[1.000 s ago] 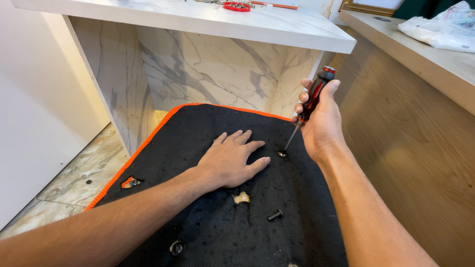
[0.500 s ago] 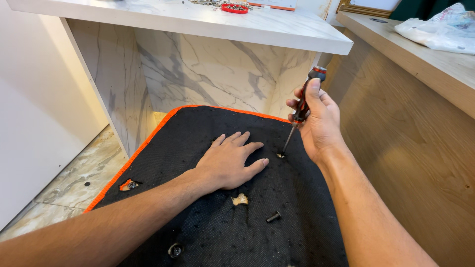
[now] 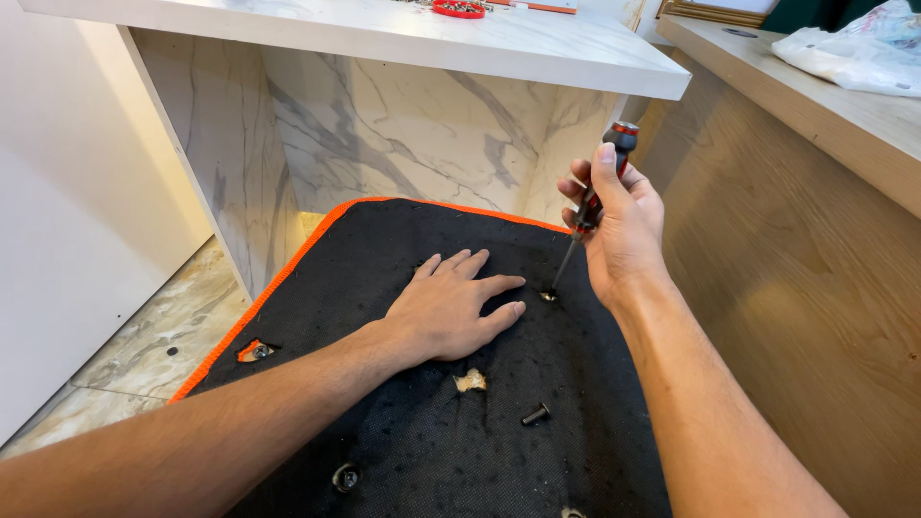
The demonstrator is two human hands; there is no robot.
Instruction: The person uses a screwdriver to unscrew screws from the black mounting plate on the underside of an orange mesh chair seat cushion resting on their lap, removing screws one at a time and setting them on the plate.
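1. One screwdriver (image 3: pixel 597 197) with a red and black handle sits in my right hand (image 3: pixel 619 235); the fingers are wrapped tight around the handle, thumb up near its cap. Its tip meets a screw (image 3: pixel 548 296) in the black fabric panel (image 3: pixel 403 441), toward the panel's far right edge.
2. My left hand (image 3: pixel 449 309) lies flat on the panel, fingers spread, fingertips just beside that screw.
3. A loose dark bolt (image 3: pixel 535 414) and a pale scrap (image 3: pixel 470 382) rest nearer me on the panel.
4. The panel's orange trim (image 3: pixel 288 273) runs along its left edge, under the marble-patterned desk (image 3: pixel 403 38).
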